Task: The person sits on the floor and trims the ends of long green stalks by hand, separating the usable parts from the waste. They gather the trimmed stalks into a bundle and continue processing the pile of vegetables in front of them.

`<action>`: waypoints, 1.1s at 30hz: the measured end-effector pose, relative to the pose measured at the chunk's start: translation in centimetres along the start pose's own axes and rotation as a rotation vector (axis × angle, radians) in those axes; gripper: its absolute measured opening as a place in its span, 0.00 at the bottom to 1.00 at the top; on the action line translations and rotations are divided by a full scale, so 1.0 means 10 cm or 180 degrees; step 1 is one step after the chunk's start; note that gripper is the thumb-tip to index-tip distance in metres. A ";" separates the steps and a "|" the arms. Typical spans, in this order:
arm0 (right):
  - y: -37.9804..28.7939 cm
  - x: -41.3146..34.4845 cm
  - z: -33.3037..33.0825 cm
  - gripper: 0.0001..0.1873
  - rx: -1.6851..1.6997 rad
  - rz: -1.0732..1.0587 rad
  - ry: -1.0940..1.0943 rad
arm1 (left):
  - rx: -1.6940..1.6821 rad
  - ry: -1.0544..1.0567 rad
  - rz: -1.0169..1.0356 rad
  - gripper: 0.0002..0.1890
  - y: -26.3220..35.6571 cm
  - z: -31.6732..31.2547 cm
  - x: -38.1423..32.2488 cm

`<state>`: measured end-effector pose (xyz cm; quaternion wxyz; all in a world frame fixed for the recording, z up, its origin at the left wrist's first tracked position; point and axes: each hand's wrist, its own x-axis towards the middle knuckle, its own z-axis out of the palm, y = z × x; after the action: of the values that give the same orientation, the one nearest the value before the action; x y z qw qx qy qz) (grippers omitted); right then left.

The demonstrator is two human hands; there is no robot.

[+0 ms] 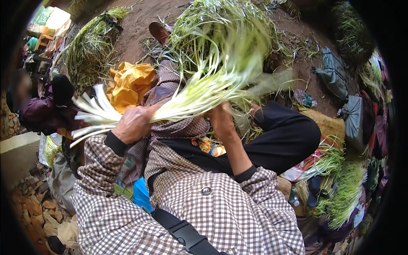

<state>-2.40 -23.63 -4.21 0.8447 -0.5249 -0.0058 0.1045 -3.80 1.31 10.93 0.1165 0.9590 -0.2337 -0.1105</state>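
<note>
My left hand point(135, 122) is closed around a bundle of long leafy stalks point(191, 98), which look like leeks or green garlic. Their white lower ends point(95, 111) fan out to the left. To the right the pale green leaves spread and blur with motion. My right hand point(221, 119) is under the leafy part, its fingers partly hidden by the leaves, so its grip cannot be made out. Beyond the bundle a large heap of similar green leaves point(220, 28) lies on the ground in front of me.
A yellow-orange sack point(132, 84) lies crumpled beside my leg. Another leaf pile point(91, 54) is at the upper left, where a person in dark purple point(44, 105) sits nearby. Grey wrapped bundles point(333, 75) and loose greens point(347, 191) lie at right, broken bricks point(35, 210) at lower left.
</note>
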 end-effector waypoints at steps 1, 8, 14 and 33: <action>0.05 0.07 -0.13 0.23 -0.0163 -0.0145 0.0312 | 0.0332 -0.0138 -0.0304 0.09 -0.15 0.06 -0.13; -0.50 0.12 -0.69 0.23 0.1225 0.0154 0.2442 | 0.1130 -0.0054 -0.0956 0.04 -0.76 0.04 -0.90; -0.95 0.04 -1.11 0.20 0.0481 -0.0857 0.2301 | 0.1597 0.0077 -0.1205 0.03 -0.81 -0.12 -1.03; -0.38 0.14 1.37 0.27 -0.3077 -0.1919 -0.1721 | 0.1747 0.1206 -0.0005 0.13 -0.17 -0.35 -0.62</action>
<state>-2.01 -12.88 5.12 0.4731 -0.7777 -0.4134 -0.0237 -7.54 6.36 14.72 -0.1049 0.9582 -0.2281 0.1368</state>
